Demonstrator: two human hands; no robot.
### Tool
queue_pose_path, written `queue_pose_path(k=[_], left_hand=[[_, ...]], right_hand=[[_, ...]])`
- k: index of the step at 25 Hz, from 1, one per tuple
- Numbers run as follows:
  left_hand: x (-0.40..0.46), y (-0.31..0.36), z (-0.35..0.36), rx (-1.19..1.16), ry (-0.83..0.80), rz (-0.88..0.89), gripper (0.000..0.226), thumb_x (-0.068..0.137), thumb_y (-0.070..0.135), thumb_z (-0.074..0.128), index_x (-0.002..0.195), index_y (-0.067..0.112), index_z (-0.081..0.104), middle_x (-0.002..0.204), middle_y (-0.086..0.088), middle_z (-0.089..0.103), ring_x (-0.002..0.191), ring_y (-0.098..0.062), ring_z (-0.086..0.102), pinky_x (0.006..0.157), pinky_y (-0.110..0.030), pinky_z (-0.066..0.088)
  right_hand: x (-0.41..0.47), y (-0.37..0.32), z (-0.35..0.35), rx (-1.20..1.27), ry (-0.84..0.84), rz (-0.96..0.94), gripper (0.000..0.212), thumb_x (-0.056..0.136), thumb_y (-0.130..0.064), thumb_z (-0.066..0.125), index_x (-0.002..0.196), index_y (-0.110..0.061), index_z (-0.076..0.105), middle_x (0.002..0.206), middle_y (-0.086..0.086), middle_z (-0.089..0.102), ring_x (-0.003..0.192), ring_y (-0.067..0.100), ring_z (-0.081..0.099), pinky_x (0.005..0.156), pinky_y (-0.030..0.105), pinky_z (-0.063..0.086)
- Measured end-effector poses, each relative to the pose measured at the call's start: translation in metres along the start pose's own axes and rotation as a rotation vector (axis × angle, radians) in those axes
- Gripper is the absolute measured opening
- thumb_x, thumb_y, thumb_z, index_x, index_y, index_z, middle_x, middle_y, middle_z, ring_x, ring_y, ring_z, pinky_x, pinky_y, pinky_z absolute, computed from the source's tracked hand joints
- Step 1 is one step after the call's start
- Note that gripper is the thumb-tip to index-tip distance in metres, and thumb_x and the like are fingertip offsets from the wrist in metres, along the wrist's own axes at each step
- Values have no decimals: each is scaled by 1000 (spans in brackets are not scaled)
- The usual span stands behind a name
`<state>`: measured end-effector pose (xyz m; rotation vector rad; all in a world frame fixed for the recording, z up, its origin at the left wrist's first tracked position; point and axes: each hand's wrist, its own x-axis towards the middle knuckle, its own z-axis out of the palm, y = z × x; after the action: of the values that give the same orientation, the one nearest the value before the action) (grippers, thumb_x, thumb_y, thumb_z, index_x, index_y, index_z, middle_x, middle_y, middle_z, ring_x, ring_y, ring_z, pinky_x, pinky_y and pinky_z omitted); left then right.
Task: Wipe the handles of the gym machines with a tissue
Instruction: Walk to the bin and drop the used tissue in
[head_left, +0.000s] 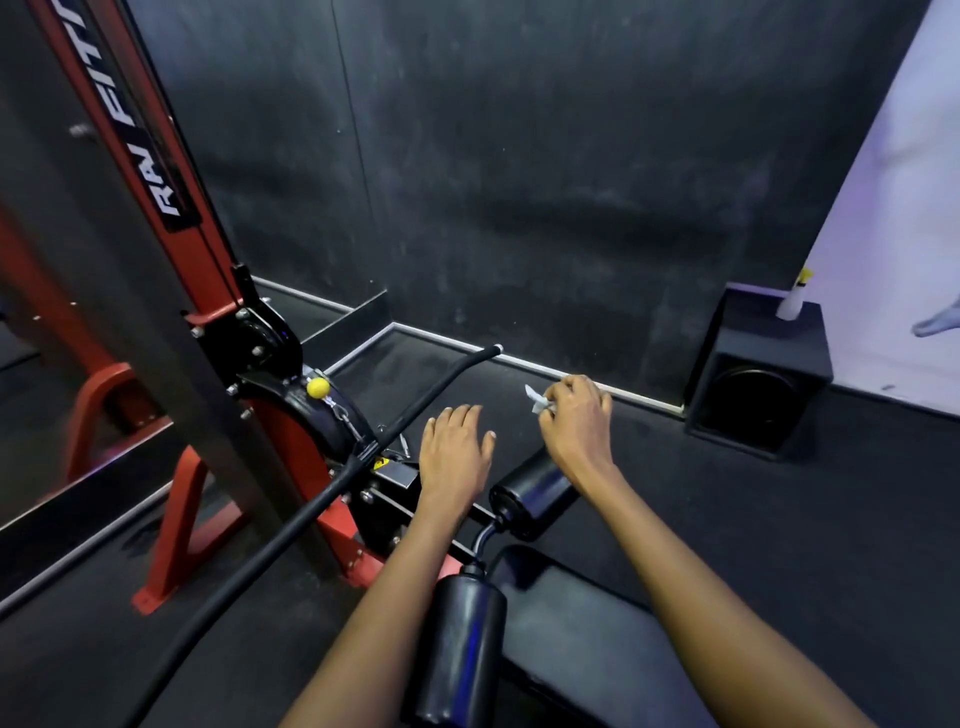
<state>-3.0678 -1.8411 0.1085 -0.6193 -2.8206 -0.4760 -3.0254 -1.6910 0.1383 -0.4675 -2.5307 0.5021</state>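
My right hand (574, 423) pinches the crumpled tissue (537, 401) with curled fingers, hovering above the floor past the far roller pad (535, 491). My left hand (454, 449) is spread flat, empty, just beside the long black bar (415, 410). I judge the bar is next: I'd steady it with the left, wrap the tissue round it, and slide along its full length to the capped end.

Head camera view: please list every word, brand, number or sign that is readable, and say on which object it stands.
"RAV FIT", cut off by the frame's top edge: white letters on the black label running up the red upright.
Yellow-and-black sticker on the machine's base: too small to read.
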Motion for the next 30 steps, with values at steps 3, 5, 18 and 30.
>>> queue_pose_path(k=[3, 5, 18, 30], left_hand=[[-13, 15, -4, 32, -2, 29, 48, 100, 37, 43, 144, 18, 40, 148, 2, 43, 140, -19, 32, 117, -37, 18], [-22, 20, -5, 42, -15, 39, 48, 100, 37, 43, 145, 18, 40, 148, 1, 43, 141, -19, 31, 117, -37, 18], [-53, 45, -20, -79, -76, 442, 48, 101, 34, 41, 146, 16, 38, 150, -1, 41, 143, -20, 29, 117, -37, 13], [-190, 71, -48, -363, -264, 1054, 49, 102, 35, 39, 147, 17, 36, 150, 0, 40, 143, -19, 28, 118, -36, 12]], right_hand=[[-11, 11, -14, -12, 0, 20, 18, 82, -13, 59, 97, -11, 67, 113, 7, 56, 115, 25, 46, 100, 41, 28], [-22, 17, -19, -17, -8, 35, 19, 82, -12, 58, 98, -11, 67, 114, 7, 55, 117, 24, 46, 101, 40, 27], [-111, 14, -76, -184, 190, 325, 19, 83, -15, 57, 95, -11, 70, 110, 5, 58, 115, 23, 47, 94, 37, 26], [-307, -54, -141, -493, 449, 881, 18, 84, -18, 56, 96, -12, 68, 108, 6, 58, 116, 25, 45, 94, 38, 28]])
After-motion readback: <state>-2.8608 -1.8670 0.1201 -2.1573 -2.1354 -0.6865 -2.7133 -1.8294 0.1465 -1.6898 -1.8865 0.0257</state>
